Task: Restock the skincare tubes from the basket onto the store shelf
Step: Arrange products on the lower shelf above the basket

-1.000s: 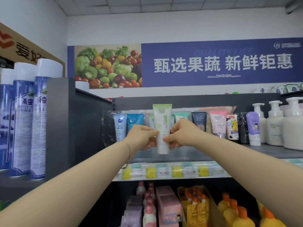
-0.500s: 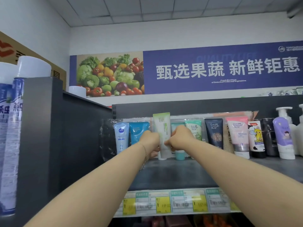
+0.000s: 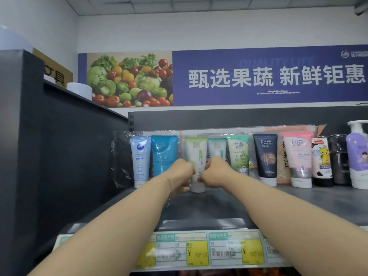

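A white tube with a green top (image 3: 196, 154) stands cap-down on the grey shelf (image 3: 298, 202), in the back row between a teal tube (image 3: 163, 154) and a small white-and-teal tube (image 3: 216, 146). My left hand (image 3: 180, 175) pinches its lower part from the left and my right hand (image 3: 216, 172) pinches it from the right. Both arms reach forward over the shelf. The tube's cap touches the shelf. No basket is in view.
More tubes line the back: a Nivea tube (image 3: 140, 160) at the left, green (image 3: 238, 152), black (image 3: 265, 156) and pink (image 3: 298, 158) tubes to the right, then pump bottles (image 3: 357, 154). A dark side panel (image 3: 59, 156) bounds the left. Price tags (image 3: 197, 250) run along the front edge.
Both hands carried the tube forward and set it down in the back row; the camera moved closer and up, so the lower shelves dropped out of view.
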Available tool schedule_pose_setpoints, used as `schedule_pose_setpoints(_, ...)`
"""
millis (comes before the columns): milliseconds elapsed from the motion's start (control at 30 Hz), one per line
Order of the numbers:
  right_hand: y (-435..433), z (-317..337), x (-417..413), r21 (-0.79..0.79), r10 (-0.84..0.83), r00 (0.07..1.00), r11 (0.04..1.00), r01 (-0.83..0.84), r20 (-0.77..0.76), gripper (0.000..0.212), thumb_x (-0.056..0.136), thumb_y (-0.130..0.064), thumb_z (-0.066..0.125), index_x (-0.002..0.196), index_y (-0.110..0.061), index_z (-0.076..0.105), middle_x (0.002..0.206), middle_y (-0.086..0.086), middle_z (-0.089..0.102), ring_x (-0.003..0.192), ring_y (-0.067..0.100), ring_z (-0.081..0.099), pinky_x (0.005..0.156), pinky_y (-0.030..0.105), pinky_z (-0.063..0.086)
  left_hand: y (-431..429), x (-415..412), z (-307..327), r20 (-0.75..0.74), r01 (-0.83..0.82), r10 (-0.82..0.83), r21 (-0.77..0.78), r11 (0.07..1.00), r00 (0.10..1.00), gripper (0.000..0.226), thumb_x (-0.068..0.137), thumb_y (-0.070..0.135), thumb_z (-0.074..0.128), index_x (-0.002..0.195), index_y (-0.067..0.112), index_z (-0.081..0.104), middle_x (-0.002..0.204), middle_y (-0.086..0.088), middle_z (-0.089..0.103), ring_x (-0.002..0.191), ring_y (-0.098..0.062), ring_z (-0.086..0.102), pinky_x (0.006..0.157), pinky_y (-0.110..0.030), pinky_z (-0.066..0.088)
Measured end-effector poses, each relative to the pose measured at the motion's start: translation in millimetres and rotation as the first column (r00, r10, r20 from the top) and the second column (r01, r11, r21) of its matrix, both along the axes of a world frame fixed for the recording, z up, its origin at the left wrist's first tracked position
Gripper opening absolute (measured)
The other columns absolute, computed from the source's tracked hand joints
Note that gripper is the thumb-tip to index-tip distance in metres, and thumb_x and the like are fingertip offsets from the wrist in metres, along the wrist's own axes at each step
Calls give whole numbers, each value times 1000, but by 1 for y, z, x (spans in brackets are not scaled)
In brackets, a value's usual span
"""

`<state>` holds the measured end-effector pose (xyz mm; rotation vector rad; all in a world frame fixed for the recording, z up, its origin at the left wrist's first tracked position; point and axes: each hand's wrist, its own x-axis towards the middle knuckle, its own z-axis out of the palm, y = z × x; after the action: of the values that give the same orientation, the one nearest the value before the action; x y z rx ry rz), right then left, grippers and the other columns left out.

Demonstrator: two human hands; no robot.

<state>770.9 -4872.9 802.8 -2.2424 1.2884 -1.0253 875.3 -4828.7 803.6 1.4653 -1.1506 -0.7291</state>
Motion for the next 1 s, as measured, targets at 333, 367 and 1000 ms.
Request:
schedule_pose_setpoints(333, 15, 0, -6, -44, -26, 996, 999, 22, -89, 18, 80, -17, 66, 85, -14, 49, 87, 3, 54, 80, 21, 53, 59, 25, 41, 13, 4, -3, 311, -132, 149, -75, 988, 939, 24, 86, 10, 53, 109, 8, 49, 104, -10, 53, 97, -26, 54, 76, -34, 48)
schedule_pose_setpoints(367, 19, 2, -8, -88, -57, 994, 995, 48, -97, 16, 79, -17, 61, 89, -13, 50, 91, 4, 56, 82, 23, 55, 62, 26, 45, 17, 4, -3, 380, -163, 198, -121, 979, 903, 23, 85, 10, 53, 107, 8, 48, 104, -10, 53, 95, -26, 53, 78, -33, 46)
schedule_pose_setpoints(1000, 139, 33, -90, -715, -200, 915, 688, -124, -351, 18, 91, -36, 44, 92, -20, 52, 99, 1, 62, 90, 27, 58, 69, 34, 43, 148, -53, 22, 828, 41, 524, -542, 840, 199, 13, 89, 22, 44, 99, 20, 53, 97, 5, 61, 90, -21, 55, 83, -36, 41)
